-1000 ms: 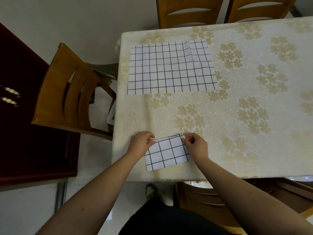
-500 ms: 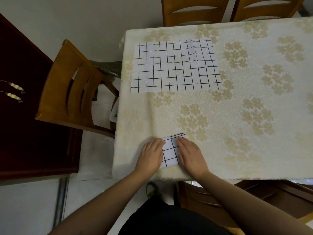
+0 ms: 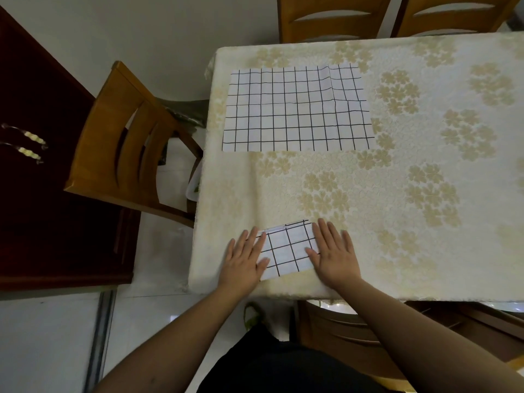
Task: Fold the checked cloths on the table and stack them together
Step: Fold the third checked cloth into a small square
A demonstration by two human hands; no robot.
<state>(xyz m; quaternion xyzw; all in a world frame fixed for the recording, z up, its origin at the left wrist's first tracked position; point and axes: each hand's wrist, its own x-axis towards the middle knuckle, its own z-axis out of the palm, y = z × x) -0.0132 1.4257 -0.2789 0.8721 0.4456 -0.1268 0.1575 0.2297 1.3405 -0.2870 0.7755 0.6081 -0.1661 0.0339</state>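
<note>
- The folded checked cloth (image 3: 287, 249) lay near the table (image 3: 397, 222) edge at 6 o'clock
- The left hand (image 3: 245, 258) and right hand (image 3: 333, 252) pressed flat on its sides, fingers spread, gripping nothing
- An unfolded checked cloth (image 3: 296, 109) lay flat at 12 o'clock, well apart

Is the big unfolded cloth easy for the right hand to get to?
Probably yes: the right hand lies open, and only bare tablecloth lies between it and the unfolded cloth.

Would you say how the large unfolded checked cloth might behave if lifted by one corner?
The unfolded checked cloth lies flat and thin with faint creases, so it would probably droop limply. It looks light, and a push would likely slide or bunch it on the tablecloth.
</note>
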